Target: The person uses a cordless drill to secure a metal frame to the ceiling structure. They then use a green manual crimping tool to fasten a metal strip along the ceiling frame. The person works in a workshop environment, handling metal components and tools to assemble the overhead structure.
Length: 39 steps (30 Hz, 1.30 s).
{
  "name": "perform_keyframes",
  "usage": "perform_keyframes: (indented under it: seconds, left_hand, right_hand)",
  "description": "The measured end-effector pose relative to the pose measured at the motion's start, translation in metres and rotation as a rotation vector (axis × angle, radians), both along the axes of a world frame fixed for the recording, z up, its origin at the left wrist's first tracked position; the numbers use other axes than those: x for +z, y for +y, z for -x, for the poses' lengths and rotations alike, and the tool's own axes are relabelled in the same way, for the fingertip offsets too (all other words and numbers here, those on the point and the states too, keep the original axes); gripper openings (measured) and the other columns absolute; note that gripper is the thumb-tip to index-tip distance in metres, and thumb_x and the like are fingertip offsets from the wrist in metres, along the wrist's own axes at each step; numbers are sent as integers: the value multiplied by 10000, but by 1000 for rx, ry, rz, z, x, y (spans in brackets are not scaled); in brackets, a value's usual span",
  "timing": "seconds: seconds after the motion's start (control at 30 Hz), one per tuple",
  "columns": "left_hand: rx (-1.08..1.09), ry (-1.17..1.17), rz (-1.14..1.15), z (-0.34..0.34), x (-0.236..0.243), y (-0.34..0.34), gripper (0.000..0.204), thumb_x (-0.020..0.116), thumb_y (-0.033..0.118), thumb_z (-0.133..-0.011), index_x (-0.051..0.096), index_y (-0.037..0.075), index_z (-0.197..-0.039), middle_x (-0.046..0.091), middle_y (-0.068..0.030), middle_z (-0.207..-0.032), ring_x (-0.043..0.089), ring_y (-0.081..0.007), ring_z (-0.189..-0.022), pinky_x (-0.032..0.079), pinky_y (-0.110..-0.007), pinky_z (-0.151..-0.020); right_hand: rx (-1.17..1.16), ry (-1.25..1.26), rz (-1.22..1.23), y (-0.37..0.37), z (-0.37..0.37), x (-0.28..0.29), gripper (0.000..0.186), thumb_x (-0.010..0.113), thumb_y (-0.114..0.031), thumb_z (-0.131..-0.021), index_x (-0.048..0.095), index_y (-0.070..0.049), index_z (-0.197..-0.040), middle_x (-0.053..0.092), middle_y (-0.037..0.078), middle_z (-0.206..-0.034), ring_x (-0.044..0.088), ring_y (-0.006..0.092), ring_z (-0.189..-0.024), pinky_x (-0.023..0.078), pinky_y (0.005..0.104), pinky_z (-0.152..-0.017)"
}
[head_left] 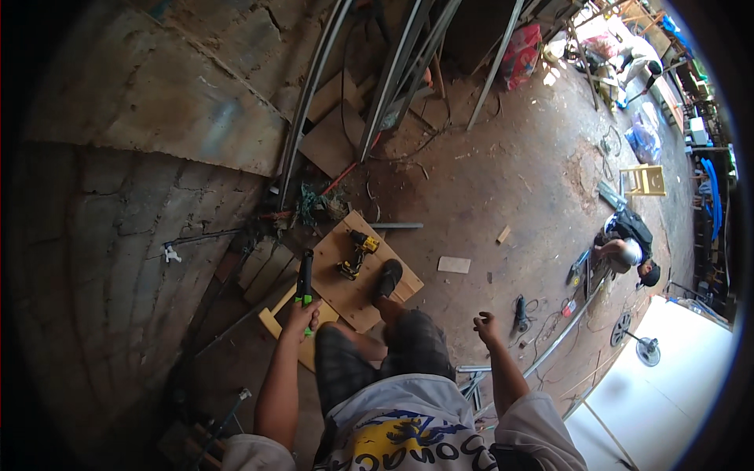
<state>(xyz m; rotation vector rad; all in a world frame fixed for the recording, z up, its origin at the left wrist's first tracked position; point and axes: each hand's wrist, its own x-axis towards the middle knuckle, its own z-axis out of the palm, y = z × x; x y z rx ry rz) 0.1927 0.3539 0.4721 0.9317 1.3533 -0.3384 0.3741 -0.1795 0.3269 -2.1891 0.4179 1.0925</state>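
Far left: cracked concrete wall (118,235) w/ a small white tap (170,253) on a thin pipe running along it. Below that, low left, a dark metal stand (212,432) on the floor, detail too dim to tell.

L hand (301,318) is raised in front of the body, fingers wrapped fully round the green grip of a black-and-green tool (305,281); tool points up and away, its black end over the near-left edge of the plywood board (357,286). Looks like a long-bodied hand tool, exact kind can't tell.

Plywood board lies flat on the dirt floor just ahead of the person, w/ more wood offcuts (271,271) tucked at its left side. On the board: a yellow-and-black cordless drill (357,253) lying on its side, apart from the held tool. Person's foot in a dark sandal (387,279) stands on the board's right part, near the drill but not touching.

Behind the board, long metal profiles (393,78) lean against the wall, w/ flat wood pieces (334,141) at their foot.

R hand (487,323) hangs mid-air right of the knee, fingers loosely curled & half open, holding nothing. Just right of it on the floor, a dark corded power tool (520,312).

Further right: small loose wood scrap (454,264), then another person (628,247) crouched over work on the floor. Yellow stool (646,180) beyond them, standing fan (646,349) near the bright floor patch at the right edge.
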Motion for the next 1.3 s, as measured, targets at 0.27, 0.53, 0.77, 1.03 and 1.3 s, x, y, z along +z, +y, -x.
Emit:
perform_keyframes:
  seconds: [0.27, 0.53, 0.77, 1.03, 1.3]
  left_hand:
    - [224, 118, 259, 63, -222, -53, 202, 687, 212, -916, 539, 141, -798, 497, 42, -599, 443, -68, -442, 360, -248, -389]
    - [527, 317, -87, 57, -439, -181, 267, 653, 334, -940, 621, 109, -800, 441, 2, -493, 416, -146, -402, 371, -318, -394]
    - [549, 270, -223, 111, -645, -235, 458, 639, 415, -931, 549, 64, -651, 424, -44, -428, 426, -207, -340, 427, -368, -389]
    - [665, -24, 2, 83, -619, -284, 267, 670, 227, -930, 567, 35, -1084, 589, -98, -1084, 601, -228, -978, 526, -403, -859]
    - [-424, 64, -277, 68, -547, -428, 120, 550, 124, -884, 652, 87, -935, 684, -87, -790, 638, -203, -580, 503, -326, -509]
  right_hand:
    - [122, 93, -135, -11, 55, -44, 427, 646, -124, -906, 538, 50, -1280, 705, 196, -998, 692, 207, -849, 547, 325, -758]
    - [152, 2, -121, -128, 101, -181, 465, 659, -169, -914, 520, 43, -1304, 699, 192, -1039, 685, 213, -867, 546, 336, -773]
    - [-52, 53, 40, -275, 185, -282, 462, 692, -173, -855, 577, 35, -1251, 710, 181, -1000, 683, 218, -880, 533, 336, -789]
    - [-34, -2, -54, -435, 219, -276, 410, 696, -181, -836, 626, 19, -1186, 704, 203, -1018, 674, 255, -895, 523, 358, -783]
    - [25, 69, 221, -533, 201, -287, 526, 766, -337, -773, 653, -31, -1186, 709, 234, -951, 701, 312, -874, 546, 395, -836]
